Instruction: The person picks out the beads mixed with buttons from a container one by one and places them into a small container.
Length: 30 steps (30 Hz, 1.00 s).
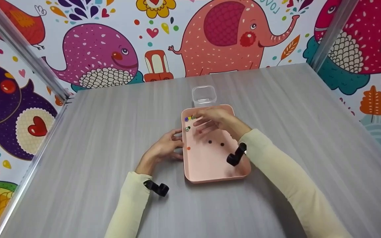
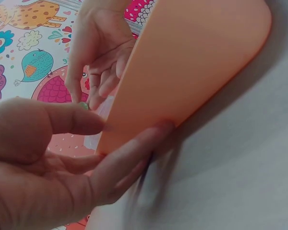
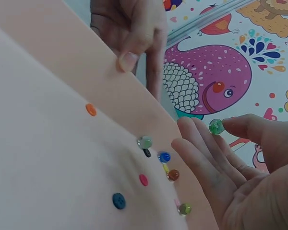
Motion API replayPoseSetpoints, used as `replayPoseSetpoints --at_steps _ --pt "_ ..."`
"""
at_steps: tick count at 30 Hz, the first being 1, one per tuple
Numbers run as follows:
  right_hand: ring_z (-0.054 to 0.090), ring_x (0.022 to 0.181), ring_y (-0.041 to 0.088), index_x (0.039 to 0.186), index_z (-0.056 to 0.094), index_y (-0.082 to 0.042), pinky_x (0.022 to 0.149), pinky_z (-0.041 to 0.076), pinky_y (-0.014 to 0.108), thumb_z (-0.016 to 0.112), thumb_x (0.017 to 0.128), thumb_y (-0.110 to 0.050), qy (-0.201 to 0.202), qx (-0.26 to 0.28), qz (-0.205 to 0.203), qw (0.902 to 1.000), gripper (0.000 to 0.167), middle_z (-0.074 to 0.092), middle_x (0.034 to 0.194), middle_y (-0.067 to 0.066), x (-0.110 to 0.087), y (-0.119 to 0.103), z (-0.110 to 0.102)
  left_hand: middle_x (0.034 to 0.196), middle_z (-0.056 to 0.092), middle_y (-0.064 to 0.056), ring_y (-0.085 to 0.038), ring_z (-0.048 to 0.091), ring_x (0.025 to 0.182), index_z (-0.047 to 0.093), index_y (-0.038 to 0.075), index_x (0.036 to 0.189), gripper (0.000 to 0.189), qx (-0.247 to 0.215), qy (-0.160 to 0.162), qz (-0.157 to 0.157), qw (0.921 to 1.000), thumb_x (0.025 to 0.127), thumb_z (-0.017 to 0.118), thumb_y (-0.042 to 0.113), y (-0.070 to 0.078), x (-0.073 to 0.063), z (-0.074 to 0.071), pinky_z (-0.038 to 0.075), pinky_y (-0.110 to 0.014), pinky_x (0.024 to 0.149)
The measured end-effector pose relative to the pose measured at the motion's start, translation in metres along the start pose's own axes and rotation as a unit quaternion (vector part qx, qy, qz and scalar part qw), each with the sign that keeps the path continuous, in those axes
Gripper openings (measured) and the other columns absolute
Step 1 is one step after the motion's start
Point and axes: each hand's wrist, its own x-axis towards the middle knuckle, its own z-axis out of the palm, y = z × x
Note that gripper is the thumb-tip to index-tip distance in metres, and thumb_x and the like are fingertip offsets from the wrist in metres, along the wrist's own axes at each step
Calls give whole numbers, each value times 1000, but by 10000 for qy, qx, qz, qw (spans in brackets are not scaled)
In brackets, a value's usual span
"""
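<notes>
A pink tray point(image 1: 207, 165) lies on the table. My left hand point(image 1: 166, 145) grips its left wall; in the right wrist view the thumb point(image 3: 128, 61) is at the rim, and the left wrist view has fingers against the outer side. Over the tray's far half, my right hand point(image 1: 215, 119) pinches a green marble point(image 3: 216, 126) between thumb and fingertip, with the other fingers spread. Several marbles, including a blue one point(image 3: 164, 156) and a pale one point(image 3: 145, 142), sit along the tray's left side. Among the buttons are an orange point(image 3: 90, 109), a red point(image 3: 143, 180) and a dark blue one point(image 3: 119, 201).
A clear plastic container point(image 1: 204, 95) stands just beyond the tray's far edge. Grey wood-look tabletop point(image 1: 121, 132) surrounds the tray. Cartoon-printed walls point(image 1: 167, 33) with metal corner posts bound the table at the back and sides.
</notes>
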Motion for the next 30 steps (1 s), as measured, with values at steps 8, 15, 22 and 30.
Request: replayPoseSetpoints --at_steps 8,15,22,30 --pt "76 77 14 125 63 -4 74 65 34 62 96 -27 330 -21 -464 9984 37 77 95 5 -4 -4 -16 143 46 -30 -36 62 114 27 1 154 59 114 129 -45 9998 99 46 -3 -1 0 1 65 -42 76" --pt "76 75 14 120 65 -2 70 65 32 62 97 -26 490 109 -740 9960 34 77 92 5 -2 -5 -24 144 48 -28 -32 64 110 27 4 155 62 26 77 -31 10000 98 50 -3 0 0 2 65 -41 74" --pt "77 75 15 126 62 1 69 64 31 63 97 -26 629 357 -819 9940 40 77 95 9 3 -6 -31 144 48 -28 -29 66 106 26 4 156 64 -9 92 -69 9999 97 50 -3 0 -2 3 65 -42 74" --pt "76 94 26 123 63 -6 76 64 34 62 99 -30 798 366 -758 9933 34 77 100 10 8 -6 -37 142 50 -26 -28 67 103 28 6 156 63 103 171 -98 9998 98 52 0 1 0 2 65 -40 73"
